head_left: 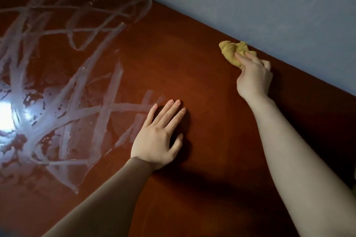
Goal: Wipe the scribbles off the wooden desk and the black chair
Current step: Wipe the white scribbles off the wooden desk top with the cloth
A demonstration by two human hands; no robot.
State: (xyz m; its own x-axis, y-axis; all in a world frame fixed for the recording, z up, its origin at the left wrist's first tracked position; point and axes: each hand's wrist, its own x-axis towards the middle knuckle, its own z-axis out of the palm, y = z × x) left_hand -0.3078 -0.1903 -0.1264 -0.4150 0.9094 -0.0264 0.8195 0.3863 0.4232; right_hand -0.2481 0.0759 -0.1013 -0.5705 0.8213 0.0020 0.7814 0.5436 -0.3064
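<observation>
A reddish-brown wooden surface fills most of the view. Its left part is covered with whitish scribbles, crossing strokes and loops, with a bright glare of light at the far left edge. Just right of the scribbles, the left hand lies flat on the wood, palm down, fingers straight and slightly spread, holding nothing. Further right, near the back edge where the surface meets a pale blue wall, the right hand grips a crumpled yellow cloth, fingers curled round it.
</observation>
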